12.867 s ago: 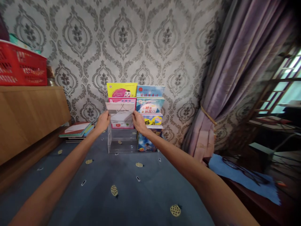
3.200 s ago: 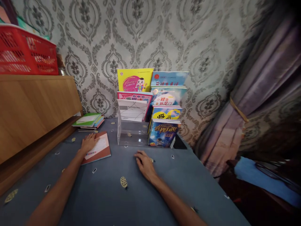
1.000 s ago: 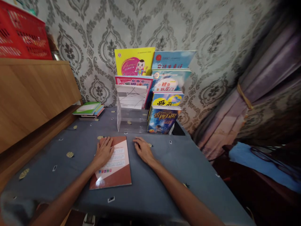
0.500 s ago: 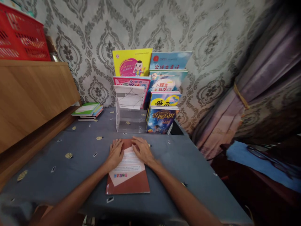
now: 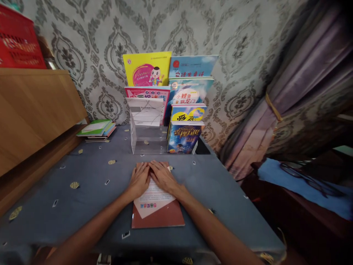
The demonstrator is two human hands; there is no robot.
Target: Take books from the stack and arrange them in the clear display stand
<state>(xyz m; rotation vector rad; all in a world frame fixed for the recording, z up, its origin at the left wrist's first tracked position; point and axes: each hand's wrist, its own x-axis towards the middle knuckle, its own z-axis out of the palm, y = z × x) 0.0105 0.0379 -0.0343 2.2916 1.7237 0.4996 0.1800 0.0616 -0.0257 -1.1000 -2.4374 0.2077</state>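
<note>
I have left hand [image 5: 140, 179] and right hand [image 5: 163, 177] flat, fingers extended, side by side atop brown book [image 5: 157, 215]; clear rack [image 5: 133, 141] beyond fingertips, book stack [image 5: 97, 129] off to hands' left.

Soft, dim light lies across the patterned wall [image 5: 179, 29] in here, but the far right sinks into near-black, and the red basket [image 5: 19, 40] and purple curtain [image 5: 292, 73] blur and stretch towards the edges.

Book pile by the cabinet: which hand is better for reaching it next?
Probably the left hand: it's nearer the book pile; the right hand is farther, beyond it. Both rest on the brown book.
</note>
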